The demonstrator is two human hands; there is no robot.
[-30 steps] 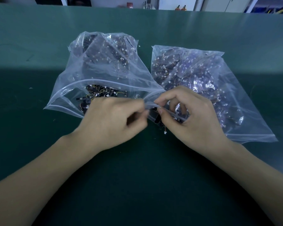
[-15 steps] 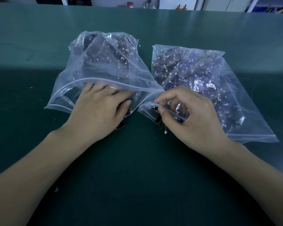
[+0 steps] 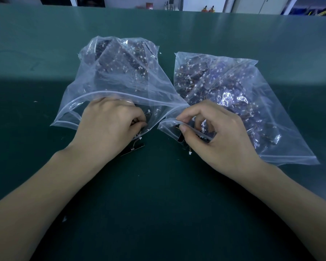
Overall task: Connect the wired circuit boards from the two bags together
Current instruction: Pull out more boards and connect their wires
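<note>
Circuit boards fill two clear zip bags that lie side by side on the green table (image 3: 45,166), so that one piece from each can be drawn at the same time. In the left bag (image 3: 120,76) the dark boards are heaped toward the far end, with small white connectors scattered over them; its mouth gapes toward the person, which lets the left hand (image 3: 109,127) reach in under the upper lip. That hand's fingers are curled down among the boards just inside the opening, seemingly closing on one, though which board or wire they hold cannot be told because the knuckles cover it. One loose board (image 3: 134,148) lies half out of the mouth on the table, just beside the heel of that hand, probably dragged there by tangled wires. The right bag (image 3: 233,87) lies flatter and is packed with similar boards and thin wires. The right hand (image 3: 215,134) pinches the near lip of this bag between thumb and forefinger, lifting the plastic to keep the opening free, while its other fingers bend into the mouth. A white connector (image 3: 190,152) on a thin wire trails out below that hand. No two boards are joined yet, so the work looks to be at the picking-out stage.
</note>
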